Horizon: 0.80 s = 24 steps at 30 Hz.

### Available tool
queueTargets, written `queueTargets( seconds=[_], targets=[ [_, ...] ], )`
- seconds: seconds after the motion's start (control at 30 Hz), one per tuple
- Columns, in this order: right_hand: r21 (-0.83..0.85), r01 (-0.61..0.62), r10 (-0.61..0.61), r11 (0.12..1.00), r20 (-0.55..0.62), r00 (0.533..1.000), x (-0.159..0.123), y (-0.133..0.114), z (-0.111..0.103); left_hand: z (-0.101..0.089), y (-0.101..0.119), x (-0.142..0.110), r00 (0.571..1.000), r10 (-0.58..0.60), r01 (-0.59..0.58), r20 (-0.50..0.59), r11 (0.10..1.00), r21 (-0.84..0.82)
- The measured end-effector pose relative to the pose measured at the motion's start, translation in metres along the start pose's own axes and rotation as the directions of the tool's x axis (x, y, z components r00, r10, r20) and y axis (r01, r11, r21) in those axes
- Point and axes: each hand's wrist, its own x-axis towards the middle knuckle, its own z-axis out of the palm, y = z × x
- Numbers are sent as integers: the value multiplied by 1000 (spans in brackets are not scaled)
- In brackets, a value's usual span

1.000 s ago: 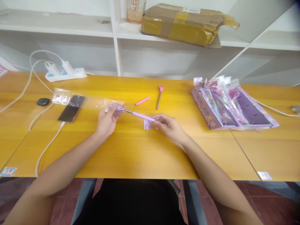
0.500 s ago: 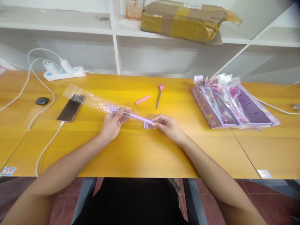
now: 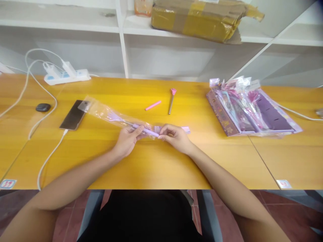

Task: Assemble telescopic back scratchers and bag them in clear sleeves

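Note:
A lilac back scratcher (image 3: pixel 146 130) with a hand-shaped head and a thin metal rod lies slantwise between my hands. A clear plastic sleeve (image 3: pixel 99 112) surrounds its head and rod and reaches over the phone. My left hand (image 3: pixel 128 139) is closed around the handle and sleeve, thumb on top. My right hand (image 3: pixel 176 137) pinches the handle's right end with thumb and forefinger. Behind the right hand, a purple printed card (image 3: pixel 186 130) shows on both sides. Farther back lie a pink back scratcher (image 3: pixel 172 101) and a loose pink tube (image 3: pixel 153 105).
On the right stands a purple display box (image 3: pixel 233 130) with several bagged back scratchers. A charging phone (image 3: pixel 74 115), a black earbud case (image 3: pixel 43 107) and a white power strip (image 3: pixel 67 78) are at left. A taped carton (image 3: pixel 194 20) sits on the shelf behind.
My left hand has slid right along the back scratcher onto the lilac handle, baring the metal rod. My right hand has shifted slightly left, and more of the purple card shows.

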Motion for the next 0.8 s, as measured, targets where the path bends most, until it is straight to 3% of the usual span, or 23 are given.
queueTargets(
  seconds=[0.17,0.27,0.4,0.63,0.8],
  targets=[
    [-33,42,-42,999,-3,999,-3,-4,14,2,-15,-13,987,-64,46,145,992,121],
    [-30,74,-73,997,16,997,-6,-5,22,-1,-17,-13,983,-78,43,168,978,202],
    [-17,118,-117,993,39,992,-8,-7,23,-6,-16,-6,990,-48,21,130,979,201],
    [66,-51,46,997,75,996,-6,-4,10,-13,-15,7,1000,0,-2,9,982,188],
    [102,-80,70,992,94,993,-8,-4,10,-14,-16,8,999,11,-18,37,983,183]
  ],
)
